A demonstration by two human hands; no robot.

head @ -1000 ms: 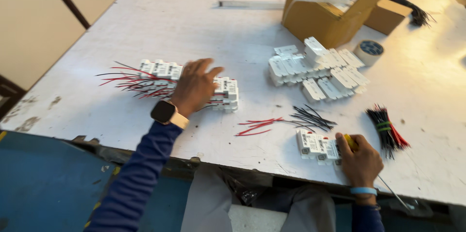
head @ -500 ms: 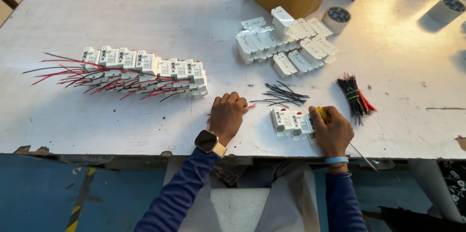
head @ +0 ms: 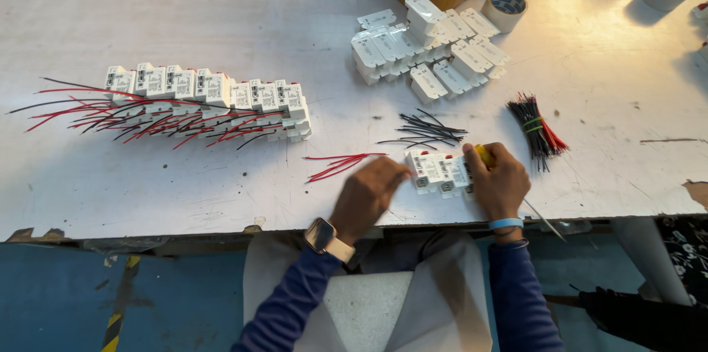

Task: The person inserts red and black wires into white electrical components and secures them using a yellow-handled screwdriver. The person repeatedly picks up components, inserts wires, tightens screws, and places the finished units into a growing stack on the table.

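Near the front edge of the worn white counter lies a small cluster of white plastic terminal modules, taken as the landmark. Right hand rests against the cluster's right side, fingers curled around a yellow-handled screwdriver whose thin metal shaft juts past the counter edge. Left hand sits just left of the cluster, fingers bent; blur hides whether it pinches anything. Loose red wires lie left of the cluster, loose black wires just behind it. Farther left stands a long row of wired white modules. Behind the cluster is a heap of unwired white modules; to its right, a banded red-and-black wire bundle.
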